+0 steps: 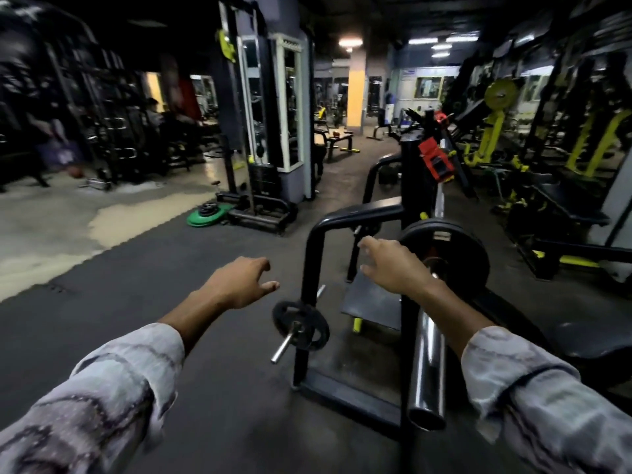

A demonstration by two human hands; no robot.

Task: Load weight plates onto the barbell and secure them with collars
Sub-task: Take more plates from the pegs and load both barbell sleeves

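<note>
The barbell's chrome sleeve (427,364) points toward me at the lower right. A black weight plate (458,248) sits far up on it. My right hand (393,265) hovers just left of that plate with fingers spread, holding nothing. My left hand (239,282) is out over the floor, fingers loosely apart and empty. A small black plate (301,325) hangs on a storage peg of the black rack (314,254) between my hands. Red collars (436,159) show farther along the bar; their exact seating is unclear.
A green plate with smaller black plates on it (207,215) lies on the floor by a cable machine (260,131). Yellow and black machines (492,131) line the right side. A bench (567,210) stands right of the bar. Dark rubber flooring (171,302) spreads to the left.
</note>
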